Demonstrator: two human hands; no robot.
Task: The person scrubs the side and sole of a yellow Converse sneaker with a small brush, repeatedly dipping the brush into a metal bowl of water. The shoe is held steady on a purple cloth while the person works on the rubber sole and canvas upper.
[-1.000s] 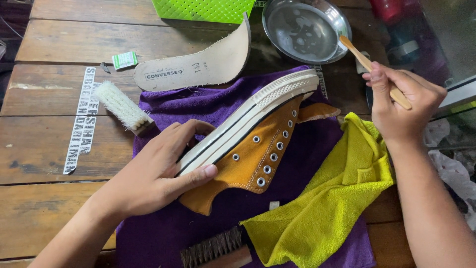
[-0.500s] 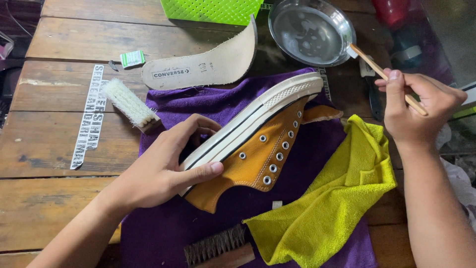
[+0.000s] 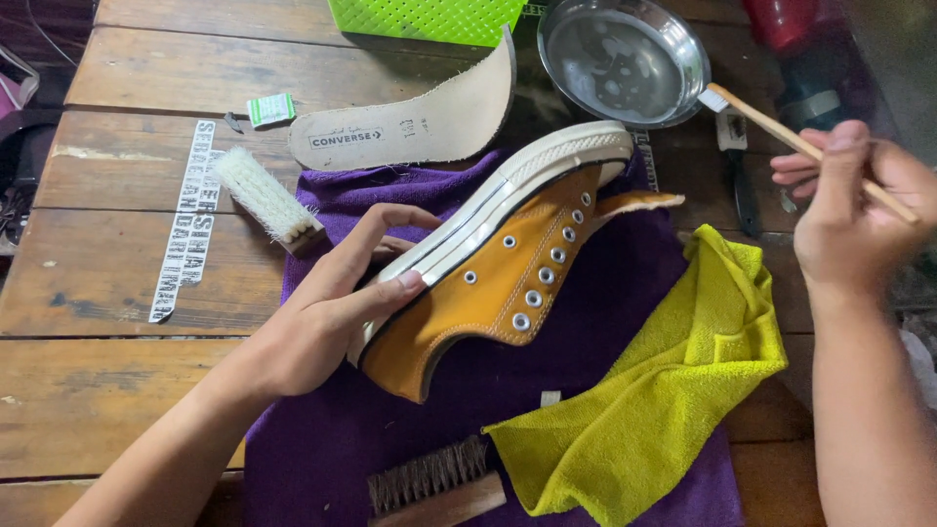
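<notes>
Gripping the mustard-orange canvas sneaker point(image 3: 498, 283) by its heel, my left hand point(image 3: 327, 317) is tilting it on the purple towel point(image 3: 605, 322) (sole facing away). My right hand point(image 3: 854, 210) is pinching a wooden toothbrush point(image 3: 781, 132) beside the steel bowl point(image 3: 625, 59).

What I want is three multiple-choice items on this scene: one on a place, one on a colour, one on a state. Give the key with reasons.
1. The thin wooden-handled brush is:
A) in the metal bowl
B) in the right hand
C) on the purple towel

2. The shoe has an upper coloured:
A) mustard orange
B) blue
C) black

3. The left hand is:
A) flat on the table
B) holding the yellow cloth
C) gripping the shoe by its sole

Key: B, the right hand's fingers close round its handle; A, the canvas around the eyelets is mustard orange; C, the thumb presses on the white rubber edge.
</notes>
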